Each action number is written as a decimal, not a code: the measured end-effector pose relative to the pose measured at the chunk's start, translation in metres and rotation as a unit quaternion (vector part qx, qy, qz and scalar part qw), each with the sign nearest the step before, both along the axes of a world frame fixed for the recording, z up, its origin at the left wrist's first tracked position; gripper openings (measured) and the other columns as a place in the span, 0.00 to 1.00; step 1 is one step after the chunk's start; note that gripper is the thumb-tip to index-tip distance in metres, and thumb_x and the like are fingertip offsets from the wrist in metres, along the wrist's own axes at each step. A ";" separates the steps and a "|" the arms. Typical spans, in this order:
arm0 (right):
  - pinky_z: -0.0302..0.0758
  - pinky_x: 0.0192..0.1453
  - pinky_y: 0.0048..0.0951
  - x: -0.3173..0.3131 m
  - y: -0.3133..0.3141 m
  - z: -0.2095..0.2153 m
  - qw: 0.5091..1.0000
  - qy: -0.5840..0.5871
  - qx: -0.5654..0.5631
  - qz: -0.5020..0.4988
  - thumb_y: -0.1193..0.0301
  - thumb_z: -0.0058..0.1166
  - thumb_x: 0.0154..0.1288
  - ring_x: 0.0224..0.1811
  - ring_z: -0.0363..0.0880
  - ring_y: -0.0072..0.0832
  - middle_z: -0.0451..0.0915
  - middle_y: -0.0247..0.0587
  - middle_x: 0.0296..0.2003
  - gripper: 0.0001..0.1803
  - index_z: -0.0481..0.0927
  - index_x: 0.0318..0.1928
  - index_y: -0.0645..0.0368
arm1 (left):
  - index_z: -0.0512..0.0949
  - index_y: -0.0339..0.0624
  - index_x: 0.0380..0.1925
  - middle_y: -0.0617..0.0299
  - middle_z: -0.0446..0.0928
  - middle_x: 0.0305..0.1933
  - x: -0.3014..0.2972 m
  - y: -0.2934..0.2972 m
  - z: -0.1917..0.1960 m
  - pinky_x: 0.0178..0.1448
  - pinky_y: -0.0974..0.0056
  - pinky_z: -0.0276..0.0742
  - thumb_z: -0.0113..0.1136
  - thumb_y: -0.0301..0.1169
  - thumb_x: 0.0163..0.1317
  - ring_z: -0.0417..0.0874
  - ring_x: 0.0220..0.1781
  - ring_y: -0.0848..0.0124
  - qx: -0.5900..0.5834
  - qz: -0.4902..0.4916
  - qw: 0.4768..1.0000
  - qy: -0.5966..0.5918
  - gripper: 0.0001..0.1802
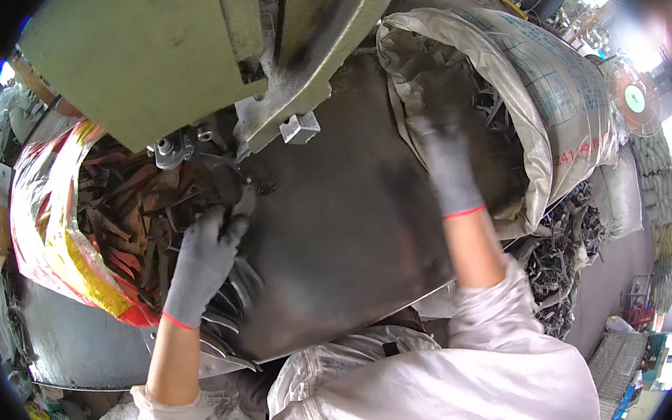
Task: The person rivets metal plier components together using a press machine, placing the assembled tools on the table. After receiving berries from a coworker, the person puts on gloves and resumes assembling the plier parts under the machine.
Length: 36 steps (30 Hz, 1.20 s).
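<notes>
The person stood at a dark, oily steel table (353,224) under the green body of a press (150,59), both hands in grey knit gloves with red cuffs.

The left hand (201,256) lay near the table's left edge, just below the press tooling (189,146). Its fingers were curled down onto a small dark metal piece (229,206); it seemed to pinch that piece, though the glove hid the exact grip. Under the left wrist, at the table's near-left corner, a fan of thin curved metal strips (228,297) overlapped one another and touched the glove.

The right hand (447,162) was sunk into the mouth of a grey woven sack (555,90) that leaned against the table's right edge. It was blurred and half lost in shadow, so whether it had closed on anything could not be told.

As a judgement, the work looked to be in mid-run. The sack at the right held a dark jumble of unworked pieces, and more of them lay heaped on the floor (562,271) beside it. The red-and-yellow sack (54,232) at the left edge was already filled high with rusty brown, flat, bent parts (127,218). So a good share seemed done, with plenty left to feed.

The pieces themselves looked thin, dark and greasy, stamped sheet metal with sharp edges; those in the left sack showed more rust than the ones on the right.
</notes>
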State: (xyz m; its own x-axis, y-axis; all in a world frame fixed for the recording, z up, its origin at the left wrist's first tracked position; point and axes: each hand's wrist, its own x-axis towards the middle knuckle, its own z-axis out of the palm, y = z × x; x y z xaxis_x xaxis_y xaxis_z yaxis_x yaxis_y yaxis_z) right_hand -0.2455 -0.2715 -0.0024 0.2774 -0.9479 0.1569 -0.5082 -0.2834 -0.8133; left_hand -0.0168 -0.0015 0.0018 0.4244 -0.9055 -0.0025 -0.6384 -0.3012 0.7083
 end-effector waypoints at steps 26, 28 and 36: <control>0.66 0.58 0.45 -0.146 -0.272 -0.129 0.706 0.472 -0.504 -0.157 0.72 0.48 0.58 0.47 0.75 0.54 0.77 0.58 0.45 0.21 0.71 0.54 0.62 | 0.72 0.30 0.41 0.54 0.74 0.29 -0.001 -0.004 0.014 0.40 0.66 0.71 0.52 0.35 0.64 0.73 0.31 0.71 0.057 0.102 0.947 0.298 0.16; 0.66 0.57 0.45 -0.057 -0.145 -0.049 0.910 0.393 -0.088 -0.098 0.75 0.48 0.56 0.49 0.74 0.54 0.75 0.61 0.46 0.29 0.62 0.61 0.60 | 0.72 0.29 0.44 0.57 0.75 0.30 -0.004 0.002 0.018 0.32 0.68 0.79 0.53 0.32 0.64 0.78 0.29 0.75 0.043 0.085 0.985 0.147 0.16; 0.66 0.59 0.38 -0.074 -0.025 -0.011 0.969 0.209 -0.123 0.039 0.78 0.47 0.59 0.56 0.71 0.47 0.71 0.59 0.54 0.28 0.64 0.62 0.61 | 0.73 0.29 0.45 0.58 0.74 0.32 -0.004 -0.005 0.020 0.33 0.69 0.79 0.54 0.35 0.64 0.76 0.30 0.75 0.028 0.097 0.973 0.209 0.18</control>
